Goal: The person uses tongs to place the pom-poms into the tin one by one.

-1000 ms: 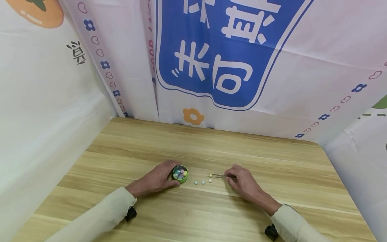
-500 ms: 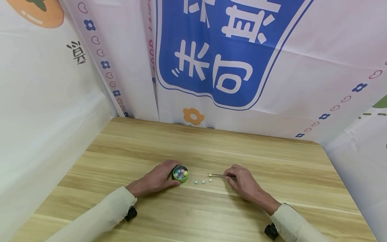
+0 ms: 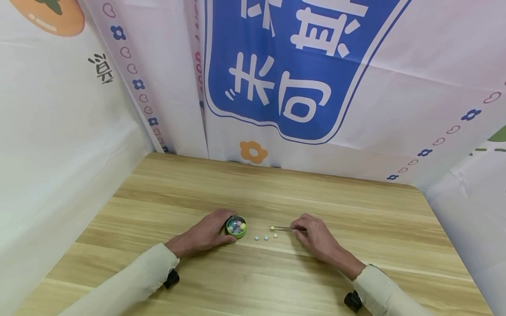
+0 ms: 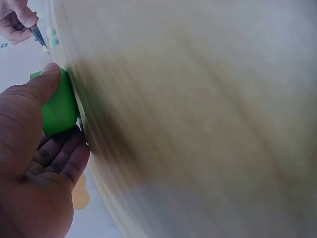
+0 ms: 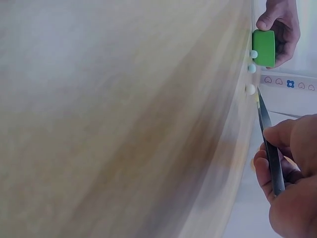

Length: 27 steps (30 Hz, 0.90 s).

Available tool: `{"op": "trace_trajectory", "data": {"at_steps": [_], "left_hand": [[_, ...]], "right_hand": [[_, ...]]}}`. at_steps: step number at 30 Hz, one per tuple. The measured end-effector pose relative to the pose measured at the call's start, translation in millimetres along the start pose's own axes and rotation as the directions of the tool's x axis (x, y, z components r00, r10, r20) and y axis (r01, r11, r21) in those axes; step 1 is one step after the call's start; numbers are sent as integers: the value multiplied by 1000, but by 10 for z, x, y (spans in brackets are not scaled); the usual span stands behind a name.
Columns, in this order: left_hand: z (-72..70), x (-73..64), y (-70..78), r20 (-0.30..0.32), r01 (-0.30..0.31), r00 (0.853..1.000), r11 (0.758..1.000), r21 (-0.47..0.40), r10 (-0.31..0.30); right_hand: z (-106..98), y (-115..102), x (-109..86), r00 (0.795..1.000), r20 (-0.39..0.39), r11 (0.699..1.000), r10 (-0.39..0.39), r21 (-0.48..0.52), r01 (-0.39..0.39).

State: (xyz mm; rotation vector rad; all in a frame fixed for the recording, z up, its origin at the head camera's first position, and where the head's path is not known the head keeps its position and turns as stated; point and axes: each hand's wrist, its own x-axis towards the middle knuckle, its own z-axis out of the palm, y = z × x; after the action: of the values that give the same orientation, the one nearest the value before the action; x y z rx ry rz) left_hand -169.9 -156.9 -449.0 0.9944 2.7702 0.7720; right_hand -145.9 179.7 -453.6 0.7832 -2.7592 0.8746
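A small round green container [image 3: 236, 227] stands on the table with several coloured balls in it, pink, yellow and bluish. My left hand [image 3: 205, 231] grips its left side, thumb and fingers curled round the green wall [image 4: 59, 106]. In my right hand [image 3: 316, 237] I pinch a pair of tweezers [image 3: 282, 228], pointing left. A small yellow ball [image 3: 272, 228] sits at the tweezers' tips. Just below the tips lie a whitish ball [image 3: 275, 236] and two pale blue balls [image 3: 266, 238], in a row toward the container.
The wooden table [image 3: 245, 281] ends at a white printed cloth [image 3: 182, 127] at the back, with more cloth at both sides. A black wrist camera [image 3: 353, 301] sits under each sleeve.
My right hand has shifted slightly left with the tweezers, and the yellow ball at their tips has moved left with them. My left hand and the container have stayed in place.
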Motion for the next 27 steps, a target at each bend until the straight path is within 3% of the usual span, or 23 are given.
{"op": "trace_trajectory", "data": {"at_steps": [27], "left_hand": [[4, 7, -11, -6, -2, 1000, 1000, 5, 2]], "right_hand": [[-12, -178, 150, 1000, 4, 1000, -13, 9, 13]]}}
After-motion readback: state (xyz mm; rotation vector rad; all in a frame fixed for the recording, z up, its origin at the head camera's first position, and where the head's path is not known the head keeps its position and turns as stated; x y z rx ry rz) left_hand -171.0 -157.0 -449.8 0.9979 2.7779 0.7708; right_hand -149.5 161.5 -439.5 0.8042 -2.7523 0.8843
